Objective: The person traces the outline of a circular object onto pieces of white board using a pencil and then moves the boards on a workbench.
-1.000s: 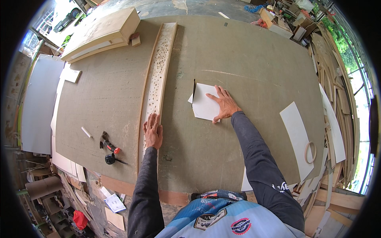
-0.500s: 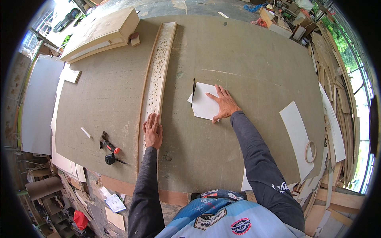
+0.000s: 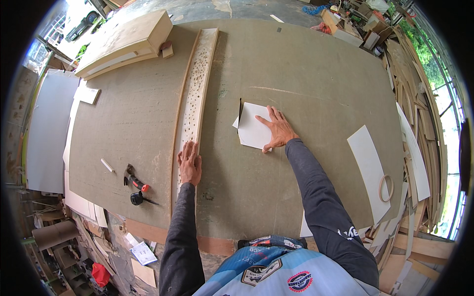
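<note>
L hand flat, fingers spread, on perforated wood strip running toward workbench far edge, R hand flat, open, pressing white sheet mid-bench, grips nothing, red-black tool near left edge

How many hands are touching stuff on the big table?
2. The left hand lies flat on the long wooden strip full of small holes. The right hand presses on the white sheet farther right. No other hands show.
</note>
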Demonstrator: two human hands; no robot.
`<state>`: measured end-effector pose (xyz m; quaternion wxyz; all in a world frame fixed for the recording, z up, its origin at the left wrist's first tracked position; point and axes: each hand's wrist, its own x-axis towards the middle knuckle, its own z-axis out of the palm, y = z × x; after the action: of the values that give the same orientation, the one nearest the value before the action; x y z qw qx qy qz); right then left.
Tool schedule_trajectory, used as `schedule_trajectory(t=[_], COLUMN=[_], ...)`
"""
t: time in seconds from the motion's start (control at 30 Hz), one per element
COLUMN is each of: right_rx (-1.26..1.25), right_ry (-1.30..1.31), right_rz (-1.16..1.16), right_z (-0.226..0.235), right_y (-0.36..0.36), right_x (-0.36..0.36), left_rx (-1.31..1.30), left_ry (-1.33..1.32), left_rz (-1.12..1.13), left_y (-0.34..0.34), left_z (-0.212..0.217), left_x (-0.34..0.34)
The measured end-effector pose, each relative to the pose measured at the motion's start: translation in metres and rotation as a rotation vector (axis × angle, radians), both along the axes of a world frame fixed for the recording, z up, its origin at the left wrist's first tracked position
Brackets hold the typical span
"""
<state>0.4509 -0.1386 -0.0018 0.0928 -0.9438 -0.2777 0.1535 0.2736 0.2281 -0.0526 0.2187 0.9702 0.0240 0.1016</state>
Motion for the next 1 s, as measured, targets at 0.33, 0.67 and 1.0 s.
schedule_trajectory(t=[0.33, 0.67, 1.0], right_rx=[0.001, 0.008, -0.003], right_ry=[-0.005, -0.017, -0.011], right_rz=[-0.017, -0.027, -0.039], right_z=[-0.0003, 0.0005, -0.0018], right_y=[0.0011, 0.0019, 0.0035], right_x=[-0.0027, -0.0052, -0.0064], left_rx=[-0.004, 0.000, 0.009], left_ry=[-0.005, -0.002, -0.001], left_rz=[0.000, -0.001, -0.002], left_y=[0.0000, 0.0014, 0.0022], left_z=[-0.0007, -0.0030, -0.0031], left_x=[-0.0002, -0.0002, -0.0005])
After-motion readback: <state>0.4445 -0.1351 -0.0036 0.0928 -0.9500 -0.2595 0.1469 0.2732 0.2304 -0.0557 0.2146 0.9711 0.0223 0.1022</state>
